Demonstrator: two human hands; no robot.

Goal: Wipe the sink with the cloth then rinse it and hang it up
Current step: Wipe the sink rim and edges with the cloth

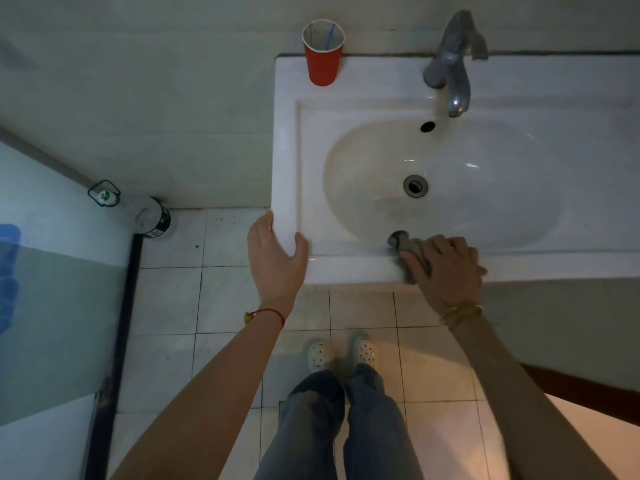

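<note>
Right hand is laid flat, fingers spread, on the grey cloth, which is pressed onto the front rim of the white sink, just past the near edge of the basin; the cloth is pinned under the palm rather than gripped in a fist. Left hand is open and wrapped loosely around the sink's front-left corner, thumb on top, nothing else held. Sink is seen from above, with the drain in the middle of the bowl. Metal faucet is mounted at the back edge, something grey draped over its top. Red cup is parked on the back-left corner. Small overflow hole sits under the spout.
</note>
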